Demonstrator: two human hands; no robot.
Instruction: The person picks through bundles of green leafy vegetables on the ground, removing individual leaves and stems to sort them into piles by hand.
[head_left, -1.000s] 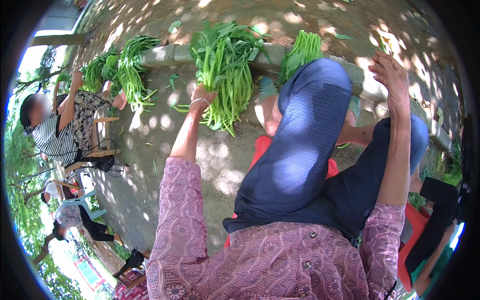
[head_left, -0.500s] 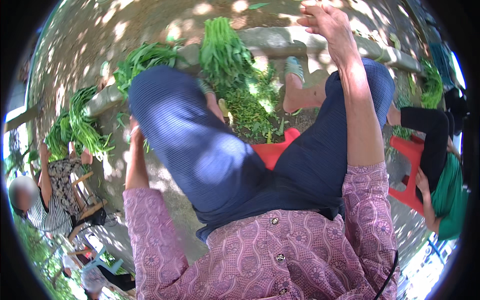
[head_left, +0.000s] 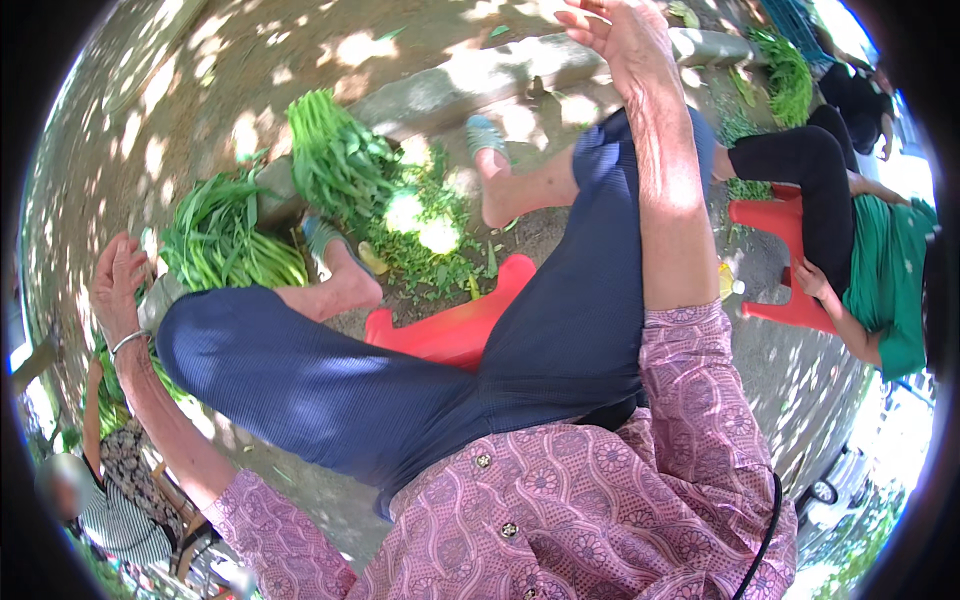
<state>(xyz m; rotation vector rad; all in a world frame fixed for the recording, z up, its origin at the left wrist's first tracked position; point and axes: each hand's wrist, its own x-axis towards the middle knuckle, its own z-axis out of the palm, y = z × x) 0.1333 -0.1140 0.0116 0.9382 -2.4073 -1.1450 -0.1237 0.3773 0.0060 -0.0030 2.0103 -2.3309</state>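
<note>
My left hand is raised beyond my left knee, a bangle at its wrist. Its fingers are loosely bent with nothing seen in them. Closest to it is a bundle of long-stemmed leafy greens by my left foot. My right hand reaches out past my right knee above the low concrete kerb, fingers apart and holding nothing visible; its fingertips come close to the upper edge of the view. Between my feet, a second bundle of leafy greens leans against the kerb, beside a heap of loose leaves.
A red plastic stool is beneath me. To the right, a person in green sits on another red stool, near more greens. A person in a striped top sits at lower left. A small yellow bottle stands near my right arm.
My left hand has come up from beside my left leg and out to the left. My left knee has swung outward, baring more of the stool. The whole view has turned.
</note>
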